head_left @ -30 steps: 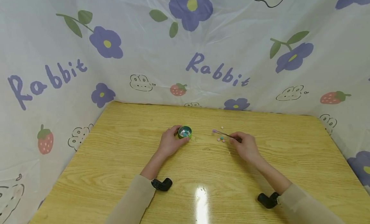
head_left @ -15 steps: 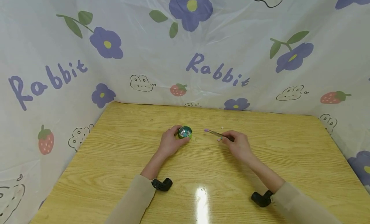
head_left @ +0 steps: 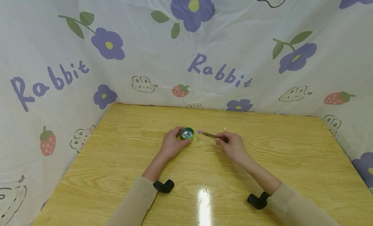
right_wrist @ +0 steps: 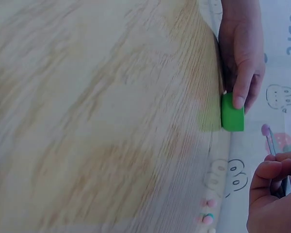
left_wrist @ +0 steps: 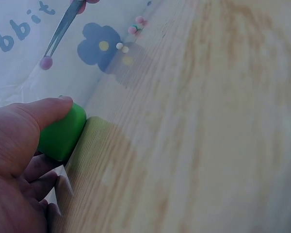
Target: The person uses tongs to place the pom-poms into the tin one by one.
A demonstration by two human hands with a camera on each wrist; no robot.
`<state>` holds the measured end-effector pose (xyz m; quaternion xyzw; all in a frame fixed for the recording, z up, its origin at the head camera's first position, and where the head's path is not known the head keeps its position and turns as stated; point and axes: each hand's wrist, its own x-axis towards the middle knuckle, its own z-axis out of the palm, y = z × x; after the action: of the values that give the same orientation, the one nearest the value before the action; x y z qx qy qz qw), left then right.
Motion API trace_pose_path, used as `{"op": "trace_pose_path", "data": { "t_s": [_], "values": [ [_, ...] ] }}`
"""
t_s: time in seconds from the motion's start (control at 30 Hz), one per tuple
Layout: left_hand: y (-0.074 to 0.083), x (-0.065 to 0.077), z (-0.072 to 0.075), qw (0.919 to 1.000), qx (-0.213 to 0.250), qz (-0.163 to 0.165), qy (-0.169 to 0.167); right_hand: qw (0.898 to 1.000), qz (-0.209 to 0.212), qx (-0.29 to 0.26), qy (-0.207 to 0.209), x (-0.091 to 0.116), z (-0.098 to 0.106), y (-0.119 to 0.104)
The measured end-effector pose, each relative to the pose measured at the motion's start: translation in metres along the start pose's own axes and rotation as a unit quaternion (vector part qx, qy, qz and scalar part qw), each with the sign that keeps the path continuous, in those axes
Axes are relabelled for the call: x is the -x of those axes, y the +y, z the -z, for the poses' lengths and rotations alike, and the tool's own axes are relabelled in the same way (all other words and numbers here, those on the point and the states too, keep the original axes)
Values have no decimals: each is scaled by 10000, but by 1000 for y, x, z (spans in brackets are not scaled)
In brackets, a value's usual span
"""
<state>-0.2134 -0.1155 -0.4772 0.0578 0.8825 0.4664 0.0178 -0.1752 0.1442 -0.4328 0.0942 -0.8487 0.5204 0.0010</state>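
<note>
My left hand (head_left: 171,144) grips a small green tin (head_left: 183,138) that stands on the table, thumb on its near side. Silvery inside, the tin holds a few blue-green beads (head_left: 187,134). My right hand (head_left: 234,147) pinches a pair of tweezers (head_left: 210,135). A purple bead (head_left: 199,131) is held between the tweezer tips, just right of the tin's rim. In the left wrist view the bead (left_wrist: 46,62) hangs above the tabletop, higher than the green tin (left_wrist: 65,131). The right wrist view shows my right fingers (right_wrist: 267,171) curled on the tweezers.
Pink beads (right_wrist: 207,219) and a blue-green one lie on the table, mostly hidden under my right hand in the head view. A pale bead (head_left: 224,129) lies farther back. A printed curtain (head_left: 157,51) rises behind the wooden table (head_left: 140,122).
My right hand has moved left, carrying the purple bead in the tweezers from beside the loose beads to the tin. My left hand and the tin have stayed in place.
</note>
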Motion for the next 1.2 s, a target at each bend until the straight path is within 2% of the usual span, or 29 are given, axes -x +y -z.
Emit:
{"op": "trace_pose_path", "data": {
  "t_s": [0.37,0.73,1.2],
  "values": [
    [0,-1,0,10000,-2,32,-22,9998,31,-178,-79,-9,-16,-10],
    [2,0,0,10000,-2,20,38,9999,50,-87,-70,-15,-30,-14],
    [0,-1,-1,10000,12,-12,18,9981,-395,-478,36,-17,-40,-15]
  ]
}}
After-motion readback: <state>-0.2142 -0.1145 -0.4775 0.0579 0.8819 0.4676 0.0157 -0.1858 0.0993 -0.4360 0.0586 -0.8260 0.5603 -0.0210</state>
